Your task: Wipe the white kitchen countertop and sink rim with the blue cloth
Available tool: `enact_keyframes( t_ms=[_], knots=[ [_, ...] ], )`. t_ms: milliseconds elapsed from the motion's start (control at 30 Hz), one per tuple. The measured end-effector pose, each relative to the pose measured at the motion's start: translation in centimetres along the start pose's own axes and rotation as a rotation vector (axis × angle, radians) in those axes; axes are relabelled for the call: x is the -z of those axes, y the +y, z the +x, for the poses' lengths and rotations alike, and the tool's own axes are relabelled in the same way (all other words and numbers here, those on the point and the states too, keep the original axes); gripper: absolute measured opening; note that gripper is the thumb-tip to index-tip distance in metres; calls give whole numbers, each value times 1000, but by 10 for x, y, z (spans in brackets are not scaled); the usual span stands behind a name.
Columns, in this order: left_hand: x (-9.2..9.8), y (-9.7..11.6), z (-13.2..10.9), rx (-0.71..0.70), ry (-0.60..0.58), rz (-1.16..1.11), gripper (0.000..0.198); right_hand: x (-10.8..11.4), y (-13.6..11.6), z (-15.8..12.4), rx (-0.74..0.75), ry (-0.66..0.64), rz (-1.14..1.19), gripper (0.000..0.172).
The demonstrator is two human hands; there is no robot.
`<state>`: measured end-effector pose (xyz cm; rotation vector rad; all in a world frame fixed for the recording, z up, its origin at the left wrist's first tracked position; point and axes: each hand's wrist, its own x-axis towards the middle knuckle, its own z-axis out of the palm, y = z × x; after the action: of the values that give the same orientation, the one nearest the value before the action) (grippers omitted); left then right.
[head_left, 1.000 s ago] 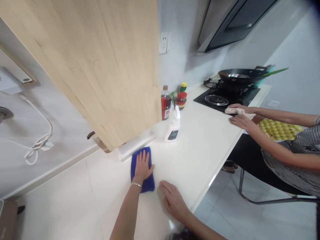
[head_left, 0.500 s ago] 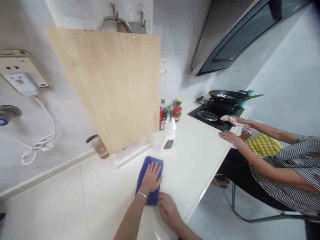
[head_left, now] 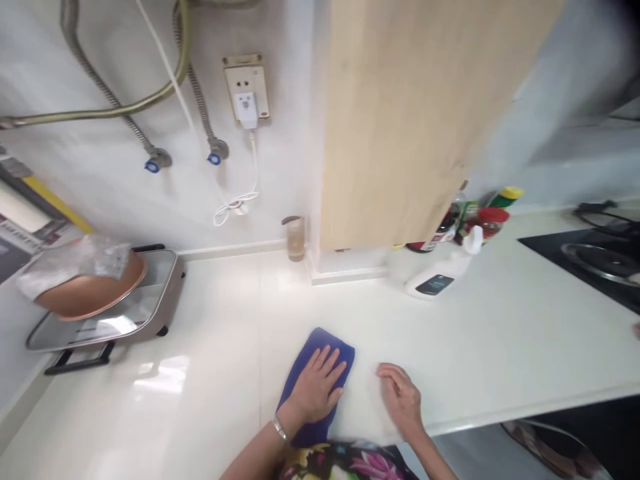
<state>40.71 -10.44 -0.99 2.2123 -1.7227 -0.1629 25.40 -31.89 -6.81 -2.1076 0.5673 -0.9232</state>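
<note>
A blue cloth (head_left: 313, 343) lies on the white counter (head_left: 210, 347) near its front edge. My left hand (head_left: 316, 389) presses flat on the cloth with fingers spread; a bracelet sits on that wrist. My right hand (head_left: 401, 398) rests on the bare counter just right of the cloth, fingers loosely curled, with nothing visible in it.
A wooden cutting board (head_left: 410, 120) hangs on the wall above the counter. Behind it stand a glass (head_left: 295, 238), a white spray bottle (head_left: 440, 275) and sauce jars (head_left: 487, 217). A stove (head_left: 595, 263) is at right; a copper pan on a rack (head_left: 95, 300) at left.
The view has swung left, so the seated person at the stove is out of sight. My left hand stays on the blue cloth; my right hand sits a little farther right of it.
</note>
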Motion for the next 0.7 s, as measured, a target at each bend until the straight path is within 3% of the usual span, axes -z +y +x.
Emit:
enact_keyframes(
  t_ms=[333,500,700],
  knots=[
    [33,-63,-134,621,178,200,56,7,14,-9,-29,-106,-20,26],
    [51,-102,-208,1007,275,272,57,8,21,-9,-6,-107,-59,27],
    [87,-143,-300,1519,294,246,65,11,20,-7,16,-119,-121,27]
  ],
)
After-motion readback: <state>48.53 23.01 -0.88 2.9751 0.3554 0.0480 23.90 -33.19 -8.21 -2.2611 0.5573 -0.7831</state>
